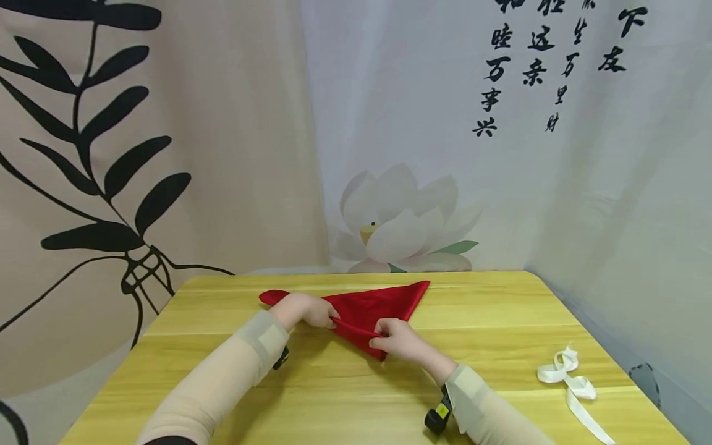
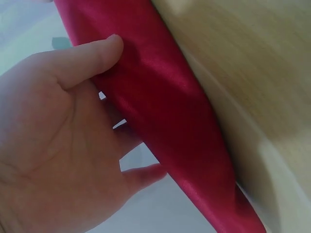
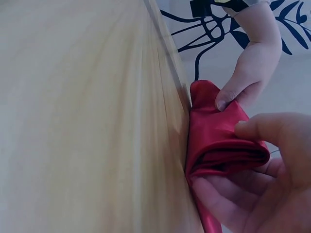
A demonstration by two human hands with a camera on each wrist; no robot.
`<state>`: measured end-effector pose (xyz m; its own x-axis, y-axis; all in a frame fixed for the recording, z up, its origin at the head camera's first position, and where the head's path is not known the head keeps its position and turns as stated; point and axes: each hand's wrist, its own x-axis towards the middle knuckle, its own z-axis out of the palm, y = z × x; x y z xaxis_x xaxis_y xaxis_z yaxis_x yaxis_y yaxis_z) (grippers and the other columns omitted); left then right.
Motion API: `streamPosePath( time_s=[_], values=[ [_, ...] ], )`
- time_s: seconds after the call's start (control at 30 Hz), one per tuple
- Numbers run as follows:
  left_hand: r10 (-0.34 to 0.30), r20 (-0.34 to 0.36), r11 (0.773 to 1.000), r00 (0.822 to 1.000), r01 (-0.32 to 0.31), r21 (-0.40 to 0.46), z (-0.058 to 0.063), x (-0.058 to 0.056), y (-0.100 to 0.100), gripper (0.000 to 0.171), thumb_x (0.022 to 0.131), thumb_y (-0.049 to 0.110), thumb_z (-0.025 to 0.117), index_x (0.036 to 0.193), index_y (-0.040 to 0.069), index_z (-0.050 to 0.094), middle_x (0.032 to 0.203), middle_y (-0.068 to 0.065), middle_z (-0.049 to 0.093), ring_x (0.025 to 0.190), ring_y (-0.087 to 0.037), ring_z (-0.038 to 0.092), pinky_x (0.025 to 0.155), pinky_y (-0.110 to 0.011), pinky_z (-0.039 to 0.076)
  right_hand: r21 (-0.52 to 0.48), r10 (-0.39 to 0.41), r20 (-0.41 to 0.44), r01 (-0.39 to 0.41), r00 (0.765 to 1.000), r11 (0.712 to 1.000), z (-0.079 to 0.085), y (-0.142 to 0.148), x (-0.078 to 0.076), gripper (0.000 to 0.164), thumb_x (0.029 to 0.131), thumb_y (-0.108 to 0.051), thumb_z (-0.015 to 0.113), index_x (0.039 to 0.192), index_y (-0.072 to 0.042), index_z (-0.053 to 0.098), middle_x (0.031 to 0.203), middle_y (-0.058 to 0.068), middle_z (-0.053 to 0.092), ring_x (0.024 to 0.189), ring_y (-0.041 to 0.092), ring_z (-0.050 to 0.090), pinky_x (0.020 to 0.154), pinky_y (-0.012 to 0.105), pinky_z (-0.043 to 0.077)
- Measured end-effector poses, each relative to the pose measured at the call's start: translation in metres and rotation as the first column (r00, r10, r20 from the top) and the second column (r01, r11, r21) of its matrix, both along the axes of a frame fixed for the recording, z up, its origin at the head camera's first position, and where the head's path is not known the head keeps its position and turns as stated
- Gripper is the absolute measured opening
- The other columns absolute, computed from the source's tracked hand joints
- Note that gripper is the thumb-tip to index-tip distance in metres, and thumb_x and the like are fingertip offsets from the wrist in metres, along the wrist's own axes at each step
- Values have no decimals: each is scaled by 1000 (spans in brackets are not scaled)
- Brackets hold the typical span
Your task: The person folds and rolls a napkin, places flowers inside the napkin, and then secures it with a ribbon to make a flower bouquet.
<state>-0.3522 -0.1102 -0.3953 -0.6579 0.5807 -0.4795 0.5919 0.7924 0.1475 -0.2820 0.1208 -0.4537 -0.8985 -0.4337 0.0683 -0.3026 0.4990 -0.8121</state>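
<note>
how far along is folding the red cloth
Done: the red cloth shows stacked folds in the right wrist view. In hand: the left hand and right hand pinch its folded side. Remaining: probably the wide part spread toward the table's far edge.

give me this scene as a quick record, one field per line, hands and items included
main item: glossy red cloth, partly folded, with stacked layers visible in the right wrist view
left hand: left hand pinches the cloth, thumb on its face, fingers behind
right hand: right hand grips the folded layers, thumb opposite fingers
other item: white ribbon, loosely looped, right of the cloth
surface: yellow wood-grain table
background: pale backdrop with printed leaves, flower and characters
</note>
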Motion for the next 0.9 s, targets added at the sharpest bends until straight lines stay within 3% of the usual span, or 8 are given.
streamPosePath(
  time_s=[0.13, 0.47, 0.67, 0.9],
  values=[
    [9, 26, 1000, 1000, -8, -14, 1, -4, 2, 34, 98, 21, 55, 129, 11, 63, 128, 0, 59, 124, -19, 49, 105, -33, 35, -11, -7, -2, 7, 1000, 1000, -2, 0, -1, 21, 85, -10, 68, 74, -8, 50, 57, -5, 46, 52, 9, 51, 51, 31, 53],
    [100, 47, 995, 994, -100, -1, 5, -20, 3, 45, 95, 34, 58, 133, 8, 59, 136, -5, 54, 130, -24, 44, 107, -38, 32, -46, -33, 42, 35, 999, 998, -4, 5, -8, 17, 85, -10, 67, 77, -7, 52, 55, -3, 48, 49, 14, 53, 46, 22, 41],
    [155, 48, 988, 987, -156, 17, 6, -24, 3, 52, 94, 38, 61, 134, 6, 56, 139, -7, 50, 133, -27, 41, 108, -40, 31, -71, -29, 63, 34, 998, 997, -3, 7, -9, 14, 87, -10, 66, 80, -5, 55, 59, 2, 56, 52, 22, 62, 46, 26, 47],
    [221, 42, 971, 974, -224, 78, 3, -30, 2, 60, 89, 43, 66, 132, 3, 56, 134, -9, 53, 128, -27, 45, 105, -40, 35, -65, -66, 86, 71, 994, 995, -3, 10, -10, 9, 89, -10, 65, 86, -3, 60, 64, 4, 60, 53, 21, 63, 48, 34, 53]
  ],
)
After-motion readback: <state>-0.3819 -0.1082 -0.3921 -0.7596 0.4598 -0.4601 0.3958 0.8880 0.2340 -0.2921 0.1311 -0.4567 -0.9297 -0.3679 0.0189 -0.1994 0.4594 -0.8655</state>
